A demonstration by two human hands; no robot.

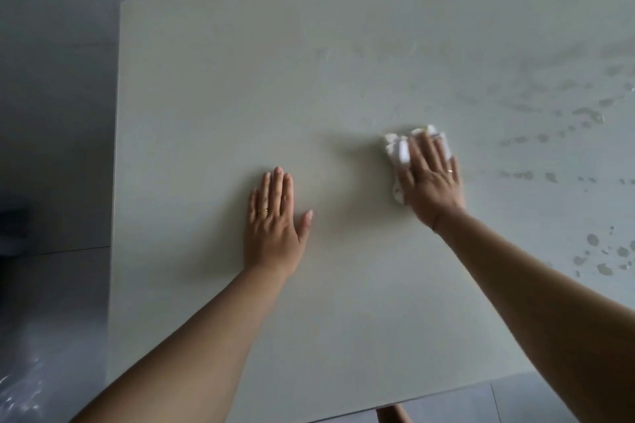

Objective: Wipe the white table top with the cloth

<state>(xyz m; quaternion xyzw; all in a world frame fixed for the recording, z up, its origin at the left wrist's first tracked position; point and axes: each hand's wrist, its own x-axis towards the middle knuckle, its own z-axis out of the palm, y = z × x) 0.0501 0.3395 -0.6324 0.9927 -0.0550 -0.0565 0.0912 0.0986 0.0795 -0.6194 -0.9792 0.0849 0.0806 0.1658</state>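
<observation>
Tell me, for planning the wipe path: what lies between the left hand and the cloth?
Nothing: the head view shows bare table top between the left hand and the cloth.

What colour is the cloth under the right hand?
White, best seen in the head view: the cloth lies pressed under the right hand.

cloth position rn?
Head view: the cloth sits right of centre on the white table top, pressed under the right hand, between the flat left hand and the water droplets toward the right edge.
</observation>
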